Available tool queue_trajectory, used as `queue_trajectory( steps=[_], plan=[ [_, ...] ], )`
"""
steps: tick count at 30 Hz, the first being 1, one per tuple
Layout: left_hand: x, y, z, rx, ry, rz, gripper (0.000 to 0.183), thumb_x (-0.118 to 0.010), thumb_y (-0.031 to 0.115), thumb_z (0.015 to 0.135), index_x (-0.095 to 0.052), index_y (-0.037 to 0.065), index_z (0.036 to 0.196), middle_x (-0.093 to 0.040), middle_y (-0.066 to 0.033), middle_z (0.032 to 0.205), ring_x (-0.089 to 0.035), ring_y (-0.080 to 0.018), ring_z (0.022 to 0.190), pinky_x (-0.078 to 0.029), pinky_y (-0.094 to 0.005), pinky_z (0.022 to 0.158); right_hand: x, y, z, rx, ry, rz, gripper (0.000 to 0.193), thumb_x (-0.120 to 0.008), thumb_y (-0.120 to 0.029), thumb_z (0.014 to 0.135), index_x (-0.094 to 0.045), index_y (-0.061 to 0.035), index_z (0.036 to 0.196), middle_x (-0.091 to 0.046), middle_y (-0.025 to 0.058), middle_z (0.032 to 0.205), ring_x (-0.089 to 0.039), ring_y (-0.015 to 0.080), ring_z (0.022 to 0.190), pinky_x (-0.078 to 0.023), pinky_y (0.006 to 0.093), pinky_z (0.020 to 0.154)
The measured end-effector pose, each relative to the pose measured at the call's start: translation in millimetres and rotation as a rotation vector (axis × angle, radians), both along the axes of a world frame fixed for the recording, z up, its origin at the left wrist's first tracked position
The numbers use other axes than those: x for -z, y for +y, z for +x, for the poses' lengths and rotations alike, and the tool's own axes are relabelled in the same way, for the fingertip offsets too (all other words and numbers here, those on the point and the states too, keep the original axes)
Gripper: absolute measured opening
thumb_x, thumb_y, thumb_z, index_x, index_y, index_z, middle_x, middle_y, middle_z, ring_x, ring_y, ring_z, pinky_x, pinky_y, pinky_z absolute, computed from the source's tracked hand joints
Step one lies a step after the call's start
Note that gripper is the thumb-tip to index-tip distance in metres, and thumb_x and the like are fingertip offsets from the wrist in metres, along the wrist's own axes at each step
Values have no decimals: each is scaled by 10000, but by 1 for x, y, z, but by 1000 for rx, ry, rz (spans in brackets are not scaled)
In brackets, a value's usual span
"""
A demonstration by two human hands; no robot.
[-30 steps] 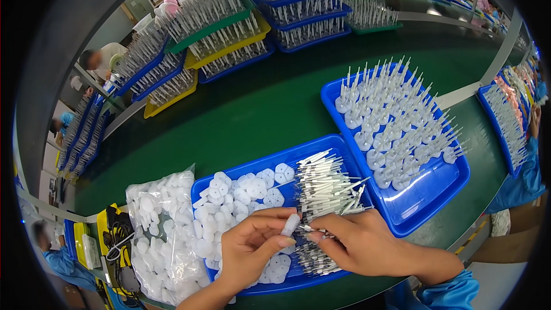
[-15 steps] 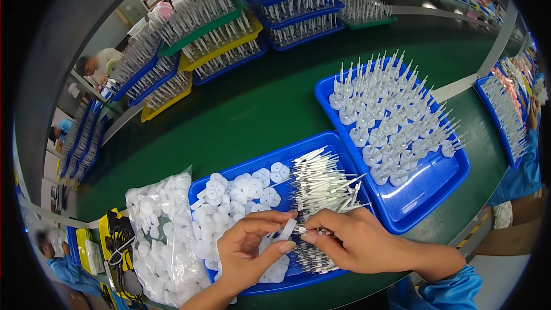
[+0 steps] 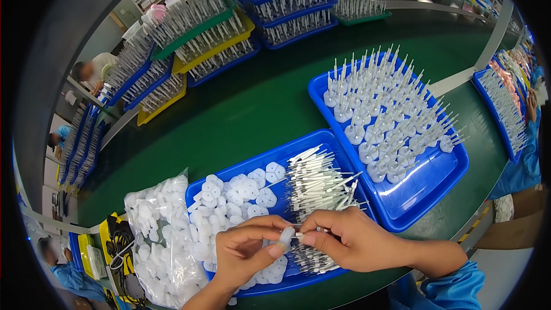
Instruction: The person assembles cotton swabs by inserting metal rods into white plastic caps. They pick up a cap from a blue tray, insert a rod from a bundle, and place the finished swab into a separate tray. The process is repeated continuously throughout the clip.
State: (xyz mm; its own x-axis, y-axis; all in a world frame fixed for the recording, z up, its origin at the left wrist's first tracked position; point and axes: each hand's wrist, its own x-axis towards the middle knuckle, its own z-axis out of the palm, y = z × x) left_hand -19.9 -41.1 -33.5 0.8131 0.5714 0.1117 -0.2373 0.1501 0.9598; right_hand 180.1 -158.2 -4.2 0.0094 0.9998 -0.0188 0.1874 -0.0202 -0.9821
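Left hand (image 3: 247, 254) pinches a white disc (image 3: 285, 235) between thumb and fingers; right hand (image 3: 367, 242) grips a thin rod (image 3: 298, 234) in its fingertips, end right at the disc. Can't tell if the rod is seated in it. Both hands sit over the front blue tray (image 3: 275, 156), close to its near edge. Loose discs (image 3: 238, 190) pile along that tray's left side, loose rods (image 3: 318, 179) bundle toward its right edge. Second blue tray (image 3: 419, 188) is beside its right edge, set further back: upright disc-and-rod pieces (image 3: 385, 117) fill most of it, near right corner bare. Clear bag (image 3: 150, 255) of more discs lies by the front tray's left edge, on the green counter (image 3: 241, 106). Stacked trays (image 3: 202, 33) of upright rods line the counter's far edge.
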Motion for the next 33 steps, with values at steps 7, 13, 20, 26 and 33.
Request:
queue_trajectory(
  steps=[7,13,20,26,33],
  plan=[
    [4,-2,1,-6,29,84,266,-688,-143,826,-705,-54,1076,-682,-235,1133,-628,-312,1098,-496,-424,948,10,-6,-15,190,-587,314,136,-667,-38,868,-603,-38,988,-641,101,644,-647,271,518,-465,356,434],
    [4,-3,0,1,47,74,265,-698,-136,825,-708,-52,1076,-684,-224,1146,-632,-303,1111,-499,-420,959,10,-6,-19,191,-560,280,109,-648,-42,869,-582,-34,956,-659,122,664,-645,299,522,-465,380,431],
    [2,-4,0,-92,67,286,277,-757,-93,790,-709,-47,1059,-685,-220,1141,-651,-287,1116,-515,-389,966,18,-1,-15,169,-521,350,194,-694,-20,809,-617,-35,986,-662,98,744,-648,271,614,-484,366,511],
    [-10,-5,6,-190,12,565,389,-834,-7,743,-673,-35,1095,-615,-241,1259,-667,-318,1114,-552,-397,939,9,6,-9,210,-562,559,151,-733,-70,784,-672,-54,921,-574,71,900,-566,224,723,-468,336,578],
    [-13,0,4,-137,32,706,454,-839,-32,703,-666,-30,1122,-538,-287,1334,-658,-365,1122,-518,-455,977,14,3,-13,206,-481,536,175,-731,-29,778,-666,-30,940,-587,85,899,-611,241,714,-492,332,573]
  ],
)
